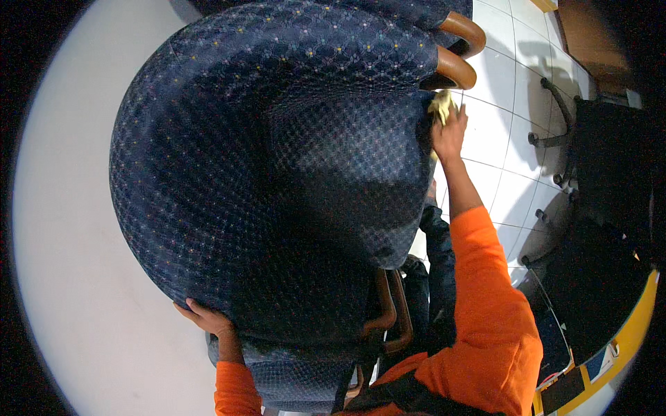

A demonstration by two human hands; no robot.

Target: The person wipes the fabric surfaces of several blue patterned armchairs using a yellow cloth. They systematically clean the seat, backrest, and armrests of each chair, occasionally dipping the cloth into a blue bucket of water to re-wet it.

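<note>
A dark blue upholstered chair with a small woven pattern fills the middle of the view. At the front edge of its seat, my right hand grips a crumpled yellow cloth, close to a curved brown wooden armrest. My left hand rests against the lower-left rim of the backrest, its fingers stretched out and holding nothing. Part of the cloth is hidden behind the right fingers.
More chairs of the same fabric stand close by, with brown wooden arms. White floor tiles lie to the right, near a dark office chair's wheeled base. A pale wall borders the left.
</note>
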